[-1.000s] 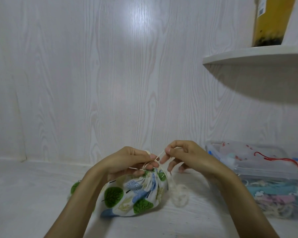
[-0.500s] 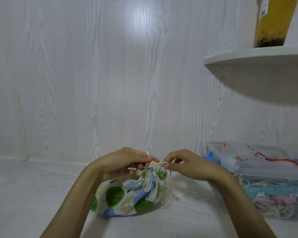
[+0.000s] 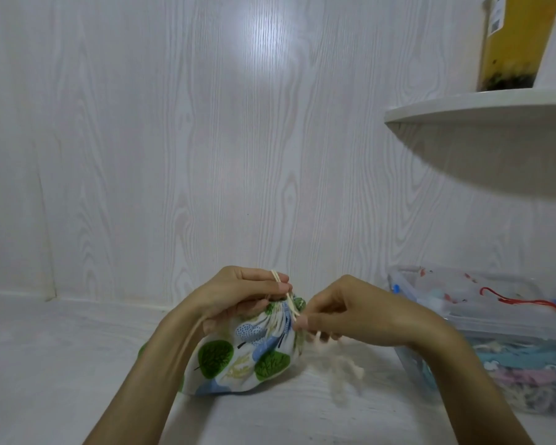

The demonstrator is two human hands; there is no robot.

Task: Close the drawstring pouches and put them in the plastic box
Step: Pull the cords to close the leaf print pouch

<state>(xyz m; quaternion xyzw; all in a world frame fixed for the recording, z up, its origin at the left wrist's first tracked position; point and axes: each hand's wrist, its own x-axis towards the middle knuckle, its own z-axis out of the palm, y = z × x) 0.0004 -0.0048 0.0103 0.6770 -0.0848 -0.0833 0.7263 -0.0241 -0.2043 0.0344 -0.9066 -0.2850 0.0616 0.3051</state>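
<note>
A white drawstring pouch printed with green and blue trees rests on the white surface, its mouth gathered tight. My left hand pinches the cream drawstring at the top of the pouch, with a loop of cord over the index finger. My right hand pinches the same cord just right of the gathered neck. Loose cord ends hang blurred below my right hand. The clear plastic box stands to the right with several pouches inside.
A white wood-grain wall rises close behind the pouch. A white shelf juts out at the upper right and carries a yellow container. A red cord lies over the contents of the box.
My right hand has dropped from above the pouch to the right side of its neck, drawing the cord down. The pouch has shifted slightly right. My left hand keeps its pinch.
</note>
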